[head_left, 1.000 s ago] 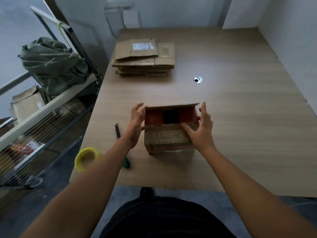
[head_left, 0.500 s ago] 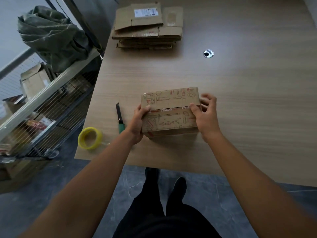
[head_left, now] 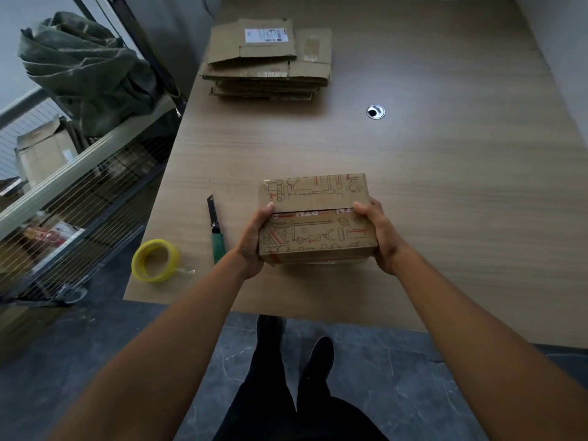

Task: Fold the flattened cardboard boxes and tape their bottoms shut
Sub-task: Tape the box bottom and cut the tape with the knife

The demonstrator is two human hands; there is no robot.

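Cardboard printed red and black: the folded box (head_left: 315, 218) was near the counter's (head_left: 445, 186) front edge, flaps closed, left hand (head_left: 254, 240) and right hand (head_left: 378, 237) gripping its ends. Knife (head_left: 214, 227) and tape roll (head_left: 155, 261) lay just left; the flattened stack (head_left: 267, 68) sat well apart at the far edge.

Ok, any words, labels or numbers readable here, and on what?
box: white letters on the red strip along its flap seam, upside down and blurred, unreadable.
white label on the stack of flattened boxes: print too small to read.
Nothing else shows text.
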